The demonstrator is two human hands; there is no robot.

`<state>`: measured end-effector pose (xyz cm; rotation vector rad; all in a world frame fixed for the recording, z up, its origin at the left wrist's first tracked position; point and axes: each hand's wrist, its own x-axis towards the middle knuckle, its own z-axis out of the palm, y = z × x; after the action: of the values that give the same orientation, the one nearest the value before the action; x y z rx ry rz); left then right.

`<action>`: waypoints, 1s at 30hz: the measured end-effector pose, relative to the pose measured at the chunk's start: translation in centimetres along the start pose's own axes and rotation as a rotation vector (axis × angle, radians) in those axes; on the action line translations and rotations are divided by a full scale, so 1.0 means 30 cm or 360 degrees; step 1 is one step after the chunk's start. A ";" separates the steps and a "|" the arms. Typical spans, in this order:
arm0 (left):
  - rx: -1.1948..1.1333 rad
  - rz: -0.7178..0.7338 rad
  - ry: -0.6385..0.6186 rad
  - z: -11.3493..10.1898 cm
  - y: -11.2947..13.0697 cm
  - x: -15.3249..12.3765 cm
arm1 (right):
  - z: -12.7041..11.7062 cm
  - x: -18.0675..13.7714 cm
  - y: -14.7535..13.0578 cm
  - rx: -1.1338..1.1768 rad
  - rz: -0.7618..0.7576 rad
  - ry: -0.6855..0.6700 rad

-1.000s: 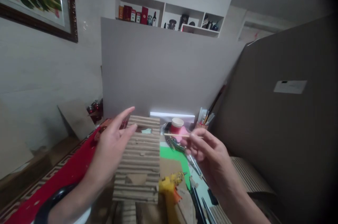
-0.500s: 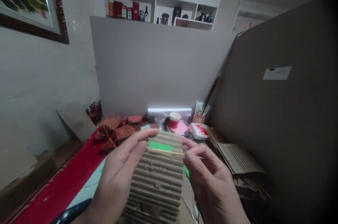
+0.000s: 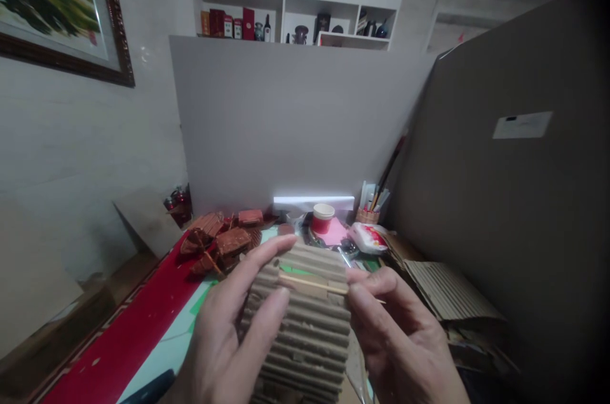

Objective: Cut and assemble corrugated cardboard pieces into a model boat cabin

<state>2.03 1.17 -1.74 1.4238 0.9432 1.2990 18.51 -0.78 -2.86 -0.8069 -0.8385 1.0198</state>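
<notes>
My left hand [image 3: 229, 334] grips a ribbed piece of corrugated cardboard [image 3: 305, 334] from its left side, thumb on the front and fingers curled over the top edge. My right hand [image 3: 400, 340] pinches a thin wooden stick [image 3: 314, 285] and lays it flat across the upper part of the cardboard, beside a small opening where green shows through. Both hands are low in the middle of the view, close together and closed on what they hold.
Brown cardboard model pieces [image 3: 222, 242] lie on a red cloth [image 3: 119, 334] at left. A red paper cup [image 3: 323, 218], a brush holder [image 3: 369, 213], a white packet [image 3: 366, 239] and corrugated sheets [image 3: 448, 289] sit behind. Grey boards [image 3: 295, 124] wall the desk.
The cardboard has come closer and lower in my left hand. My right hand has brought the stick from the side onto the cardboard's upper part. The view has tipped, hiding the glue gun.
</notes>
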 end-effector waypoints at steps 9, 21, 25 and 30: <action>0.0177 0.0073 0.0042 0.013 -0.007 -0.001 | -0.040 0.011 0.003 -0.0242 -0.0259 -0.0007; 0.0172 0.0001 0.0111 0.026 -0.019 -0.017 | -0.028 0.007 0.008 -0.0351 -0.0348 0.0006; 0.0208 -0.0021 0.0208 0.039 -0.010 -0.021 | -0.018 0.000 0.013 -0.0282 -0.0281 0.0097; 0.0072 -0.0057 0.0289 0.053 -0.002 -0.020 | -0.016 -0.001 0.019 -0.0313 -0.0286 0.0032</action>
<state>3.51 0.37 -1.91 1.3333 1.1197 1.4052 18.71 -0.70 -3.58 -0.8894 -0.9865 0.7777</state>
